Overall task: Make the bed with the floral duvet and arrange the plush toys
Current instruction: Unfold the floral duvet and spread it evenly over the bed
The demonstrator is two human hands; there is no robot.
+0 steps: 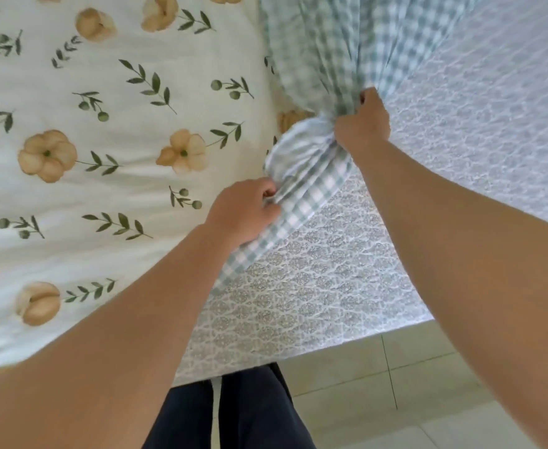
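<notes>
The floral duvet (pixel 110 131), white with tan flowers and green sprigs, covers the left half of the bed. Its green-and-white checked underside (pixel 324 43) is folded back and bunched at the middle. My left hand (pixel 243 212) grips the lower checked edge where it lies on the mattress. Higher up, my right hand (pixel 363 121) is closed on the gathered checked fabric and holds it raised off the bed. No plush toys are in view.
A bare mattress (pixel 330 280) with a blue-grey quilted pattern fills the right side, its edge running close to my legs. Pale floor tiles (pixel 395 400) lie beyond the bed's edge at the bottom right. My dark trousers show at the bottom centre.
</notes>
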